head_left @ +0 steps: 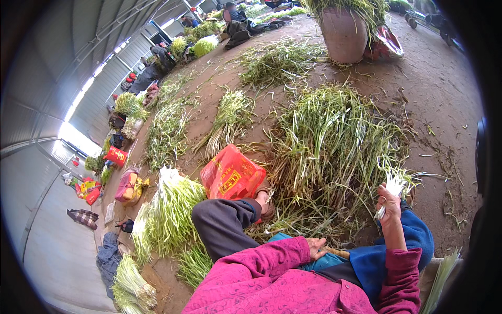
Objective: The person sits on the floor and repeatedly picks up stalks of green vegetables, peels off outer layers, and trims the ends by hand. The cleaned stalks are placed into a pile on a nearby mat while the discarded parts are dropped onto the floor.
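My right hand point(388, 204) is raised at the right with a small bunch of pale, chive-like stalks point(396, 183) gripped in it, white parts fanning out past the fingers. Low over my lap, my left hand point(315, 248) lies by the teal cloth point(283, 237) and a tan roll point(337, 253); its fingers are partly turned from view. A large heap of uncleaned green stalks point(333, 133) spreads on the floor in front of me. Left of the heap, a red plastic bag point(231, 172) with printed writing stands by my bent leg point(223, 223).
Sorted pale-green bundles point(172, 212) and a tied bundle point(133, 286) lie at the left. Further out are a loose bunch point(231, 114), scattered greens point(282, 59), a large bin point(343, 37) topped with stalks, and a wheeled cart point(431, 23). Other people point(235, 15) sit far off.
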`<state>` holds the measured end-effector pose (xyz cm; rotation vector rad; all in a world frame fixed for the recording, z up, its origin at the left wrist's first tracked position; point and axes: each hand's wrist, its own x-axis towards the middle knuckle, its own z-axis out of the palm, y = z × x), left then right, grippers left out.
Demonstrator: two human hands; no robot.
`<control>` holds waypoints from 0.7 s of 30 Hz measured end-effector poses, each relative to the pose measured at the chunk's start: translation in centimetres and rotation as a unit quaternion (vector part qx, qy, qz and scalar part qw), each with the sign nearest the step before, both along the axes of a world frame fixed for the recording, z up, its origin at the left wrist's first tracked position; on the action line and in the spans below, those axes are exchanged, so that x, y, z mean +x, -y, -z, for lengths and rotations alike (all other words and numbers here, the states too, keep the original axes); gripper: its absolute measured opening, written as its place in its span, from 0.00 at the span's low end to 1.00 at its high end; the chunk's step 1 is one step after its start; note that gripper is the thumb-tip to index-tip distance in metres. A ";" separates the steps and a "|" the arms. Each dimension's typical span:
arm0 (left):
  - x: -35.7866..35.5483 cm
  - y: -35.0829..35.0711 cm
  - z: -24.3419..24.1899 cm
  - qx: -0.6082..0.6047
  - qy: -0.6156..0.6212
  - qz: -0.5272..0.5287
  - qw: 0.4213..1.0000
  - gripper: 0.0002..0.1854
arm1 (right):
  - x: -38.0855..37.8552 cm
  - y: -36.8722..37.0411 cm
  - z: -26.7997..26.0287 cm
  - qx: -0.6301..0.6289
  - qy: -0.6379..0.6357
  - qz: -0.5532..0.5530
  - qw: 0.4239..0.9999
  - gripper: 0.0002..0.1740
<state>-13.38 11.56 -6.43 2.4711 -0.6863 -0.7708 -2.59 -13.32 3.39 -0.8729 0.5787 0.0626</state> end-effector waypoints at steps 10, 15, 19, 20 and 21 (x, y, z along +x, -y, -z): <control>-0.4 0.0 0.5 -0.035 0.057 -0.017 0.998 0.23 | -0.1 -0.1 -0.2 -0.003 -0.005 0.001 1.000 0.17; -0.2 0.1 0.0 -0.029 0.045 -0.013 0.998 0.23 | -0.1 0.0 -0.2 0.003 -0.005 0.000 1.000 0.17; 0.0 0.1 -0.5 0.014 -0.010 -0.007 1.000 0.27 | -0.1 0.0 -0.1 0.014 0.000 -0.001 1.000 0.17; 0.0 0.1 -0.5 0.014 -0.009 -0.007 1.000 0.27 | -0.2 0.0 -0.1 0.013 0.002 -0.003 1.000 0.16; 0.0 0.1 -0.5 0.013 -0.008 -0.008 1.000 0.27 | -0.2 0.0 -0.1 0.012 0.003 -0.005 1.000 0.15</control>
